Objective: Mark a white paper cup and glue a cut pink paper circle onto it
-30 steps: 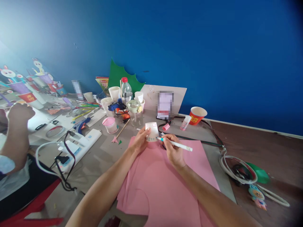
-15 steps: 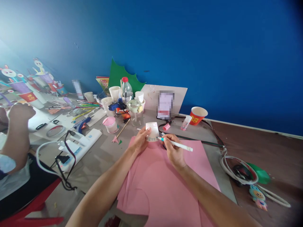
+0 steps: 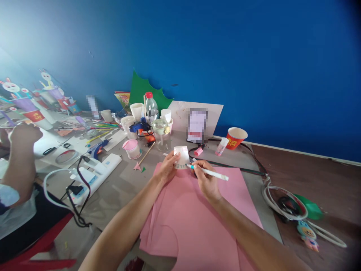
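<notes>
My left hand (image 3: 168,166) grips a small white paper cup (image 3: 181,153) by its side, thumb on the front. Pink marks show near one end of the cup, and a row of green marks runs along the other. In my right hand (image 3: 207,180) is a white marker pen (image 3: 214,174) with a teal end, held in a writing grip. The pen's tip is at the green marks on the cup's lower edge. Both hands are over the top edge of pink paper sheets (image 3: 203,218).
A glass jar (image 3: 162,137), a pink-topped tub (image 3: 132,149) and a glue stick (image 3: 222,146) stand nearby. A red paper cup (image 3: 236,138) is at the right. On the left lie a power strip (image 3: 96,180), a glue gun (image 3: 98,147) and a co-worker's arm (image 3: 24,162).
The pen tip has shifted slightly left and down along the green marks, which now reach further right. My left hand and the cup stay nearly still.
</notes>
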A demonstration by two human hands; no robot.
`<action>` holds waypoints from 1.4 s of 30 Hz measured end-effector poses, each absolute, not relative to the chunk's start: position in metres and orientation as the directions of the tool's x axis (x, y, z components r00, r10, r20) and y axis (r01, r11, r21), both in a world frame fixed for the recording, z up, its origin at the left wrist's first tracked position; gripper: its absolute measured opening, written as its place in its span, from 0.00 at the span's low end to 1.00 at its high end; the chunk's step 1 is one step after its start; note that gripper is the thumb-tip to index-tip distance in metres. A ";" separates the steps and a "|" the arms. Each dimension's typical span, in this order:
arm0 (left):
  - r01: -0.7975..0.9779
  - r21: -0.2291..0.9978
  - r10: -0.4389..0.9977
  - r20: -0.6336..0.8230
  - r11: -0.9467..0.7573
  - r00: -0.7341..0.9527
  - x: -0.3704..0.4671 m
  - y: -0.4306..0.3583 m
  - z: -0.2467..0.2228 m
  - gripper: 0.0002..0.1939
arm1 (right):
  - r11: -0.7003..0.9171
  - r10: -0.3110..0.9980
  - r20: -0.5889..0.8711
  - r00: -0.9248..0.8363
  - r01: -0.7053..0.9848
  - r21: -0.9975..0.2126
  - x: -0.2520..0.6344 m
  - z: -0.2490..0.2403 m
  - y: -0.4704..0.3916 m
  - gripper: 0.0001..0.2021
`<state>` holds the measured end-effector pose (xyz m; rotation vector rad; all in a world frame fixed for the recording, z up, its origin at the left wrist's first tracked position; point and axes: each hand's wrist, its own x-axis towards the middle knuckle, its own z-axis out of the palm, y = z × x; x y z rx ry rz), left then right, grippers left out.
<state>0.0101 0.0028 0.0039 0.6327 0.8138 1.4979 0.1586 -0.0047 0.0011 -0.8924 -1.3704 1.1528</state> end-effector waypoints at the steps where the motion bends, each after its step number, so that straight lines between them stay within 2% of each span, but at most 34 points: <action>1: -0.604 0.797 0.993 -0.076 0.005 -0.093 0.010 0.003 0.003 0.20 | 0.247 0.957 0.258 -0.133 -0.094 -0.964 0.159 0.001 -0.005 0.09; 23: -0.597 0.802 0.993 -0.063 -0.006 -0.095 0.010 0.003 0.005 0.20 | 0.204 0.968 0.215 -0.126 -0.095 -0.974 0.159 0.002 -0.003 0.08; 42: -0.600 0.800 0.994 -0.061 -0.003 -0.086 0.009 0.004 0.002 0.21 | 0.237 0.963 0.250 -0.096 -0.133 -0.962 0.161 0.006 -0.002 0.08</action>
